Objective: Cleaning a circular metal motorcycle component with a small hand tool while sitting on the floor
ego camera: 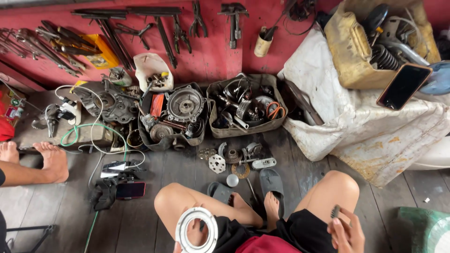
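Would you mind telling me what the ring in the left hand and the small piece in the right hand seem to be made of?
Ring: likely bare metal, pale silvery-grey with a dull sheen. Small piece: dark grey, ridged, probably metal; too small to be sure.

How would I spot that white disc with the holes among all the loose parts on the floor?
Start at the middle tub of engine parts against the red wall, then drop to the wooden floor just in front of it. Among the small loose gears there, the white disc is the only pale, flat round piece pierced by several holes.
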